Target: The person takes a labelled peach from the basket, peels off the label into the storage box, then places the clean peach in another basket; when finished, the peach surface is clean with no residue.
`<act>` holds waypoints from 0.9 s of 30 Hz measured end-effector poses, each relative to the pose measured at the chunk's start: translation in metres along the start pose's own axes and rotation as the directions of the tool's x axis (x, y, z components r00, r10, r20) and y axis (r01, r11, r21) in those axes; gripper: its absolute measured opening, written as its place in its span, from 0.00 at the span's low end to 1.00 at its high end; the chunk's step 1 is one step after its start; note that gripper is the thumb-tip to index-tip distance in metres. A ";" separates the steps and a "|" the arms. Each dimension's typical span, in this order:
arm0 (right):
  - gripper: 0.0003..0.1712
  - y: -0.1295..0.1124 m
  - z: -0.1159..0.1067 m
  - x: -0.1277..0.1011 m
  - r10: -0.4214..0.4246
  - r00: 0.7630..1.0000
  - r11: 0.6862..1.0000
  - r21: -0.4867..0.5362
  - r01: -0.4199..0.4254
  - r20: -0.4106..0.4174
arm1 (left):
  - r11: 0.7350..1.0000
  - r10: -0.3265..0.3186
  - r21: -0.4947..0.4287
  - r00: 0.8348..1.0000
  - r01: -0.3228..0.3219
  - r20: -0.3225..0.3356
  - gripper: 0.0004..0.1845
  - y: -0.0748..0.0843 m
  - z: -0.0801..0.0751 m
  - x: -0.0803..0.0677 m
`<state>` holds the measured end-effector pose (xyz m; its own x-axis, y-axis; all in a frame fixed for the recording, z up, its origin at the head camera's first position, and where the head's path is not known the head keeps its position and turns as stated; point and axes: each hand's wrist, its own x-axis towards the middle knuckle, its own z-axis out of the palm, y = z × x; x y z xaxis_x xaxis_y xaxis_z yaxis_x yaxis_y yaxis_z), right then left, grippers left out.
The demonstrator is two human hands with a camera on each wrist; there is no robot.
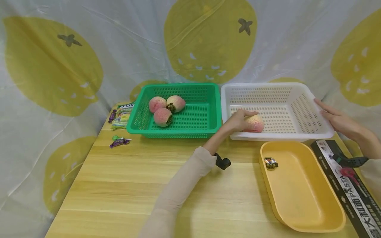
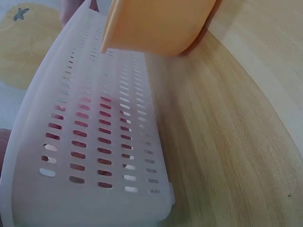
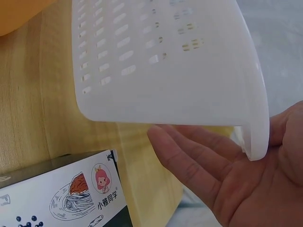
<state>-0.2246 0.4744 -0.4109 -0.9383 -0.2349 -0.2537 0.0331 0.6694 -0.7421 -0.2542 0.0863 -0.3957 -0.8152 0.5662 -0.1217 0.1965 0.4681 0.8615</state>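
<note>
The left hand (image 1: 238,121) is grasping a peach (image 1: 256,124), which is inside the white basket (image 1: 279,136), in the upper right of the head frame, near the basket's front left corner. The right hand (image 1: 343,121), close to the right edge, touches the right end of this basket with relaxed, nearly straight fingers. Just beside, on the left, is the green basket (image 1: 175,131), with three peaches (image 1: 162,117) in it. At the lower right lie an orange basin (image 1: 300,188) and a black box (image 1: 333,170). Farther left there are a snack bag (image 1: 122,118) and purple candies (image 1: 120,142). Behind hangs a patterned curtain (image 1: 131,49).
</note>
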 end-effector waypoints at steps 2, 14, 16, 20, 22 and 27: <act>0.35 0.000 0.000 0.000 0.002 1.000 1.000 0.005 -0.002 0.001 | 0.997 -0.006 0.081 1.000 0.004 0.018 0.32 0.000 0.001 0.000; 0.34 0.000 -0.001 0.000 0.012 1.000 0.999 0.030 -0.012 0.012 | 0.977 -0.041 0.209 0.997 0.028 0.060 0.32 0.004 0.006 0.002; 0.34 0.000 -0.001 0.000 0.020 1.000 0.999 0.030 -0.020 0.012 | 0.966 0.028 0.256 0.999 -0.033 0.025 0.31 0.007 0.005 -0.003; 0.34 0.000 -0.002 -0.001 0.030 0.999 0.999 0.024 -0.030 0.014 | 0.942 0.164 0.300 0.986 -0.153 -0.010 0.30 0.019 -0.011 -0.025; 0.34 0.000 -0.002 -0.001 0.032 0.999 0.999 0.021 -0.032 0.010 | 0.949 0.191 0.258 0.982 -0.180 -0.018 0.31 0.024 -0.026 -0.041; 0.34 0.001 -0.003 -0.002 0.030 1.000 0.999 0.015 -0.031 0.008 | 0.948 0.234 0.242 0.969 -0.209 -0.082 0.41 0.016 -0.084 -0.094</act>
<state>-0.2236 0.4773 -0.4093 -0.9341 -0.2201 -0.2811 0.0670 0.6654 -0.7435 -0.2202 -0.0167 -0.3290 -0.7882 0.6027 0.1244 0.4881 0.4893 0.7227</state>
